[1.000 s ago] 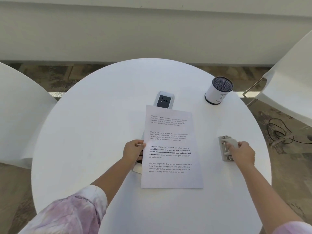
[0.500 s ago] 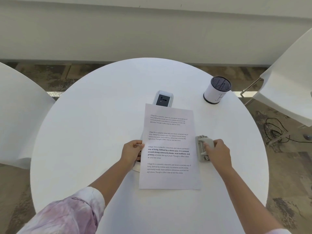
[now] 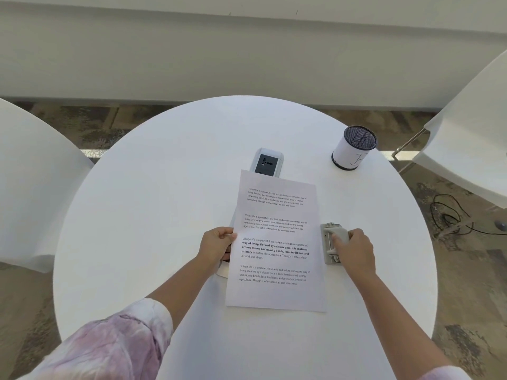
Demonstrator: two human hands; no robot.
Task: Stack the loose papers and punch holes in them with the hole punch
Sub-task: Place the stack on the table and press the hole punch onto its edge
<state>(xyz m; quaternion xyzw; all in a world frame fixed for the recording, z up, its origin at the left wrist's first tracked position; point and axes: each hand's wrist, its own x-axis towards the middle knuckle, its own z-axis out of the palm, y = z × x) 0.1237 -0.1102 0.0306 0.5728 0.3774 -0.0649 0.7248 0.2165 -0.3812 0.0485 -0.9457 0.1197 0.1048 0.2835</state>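
A stack of white printed papers [image 3: 277,259] lies in the middle of the round white table [image 3: 153,209]. My left hand [image 3: 216,246] pinches the stack's left edge, thumb on top. A grey hole punch [image 3: 330,242] sits right at the stack's right edge. My right hand [image 3: 354,250] grips the punch from the right, fingers curled over its handle. Whether the paper edge is inside the punch slot cannot be told.
A grey power socket box [image 3: 267,163] sits just beyond the papers' far edge. A white pen cup with a dark mesh top [image 3: 354,148] stands at the back right. White chairs [image 3: 472,133] flank the table. Cables [image 3: 452,215] lie on the floor to the right.
My right hand has slid the hole punch leftward from the table's right side to the papers' right edge. My left hand has kept its hold on the left edge.
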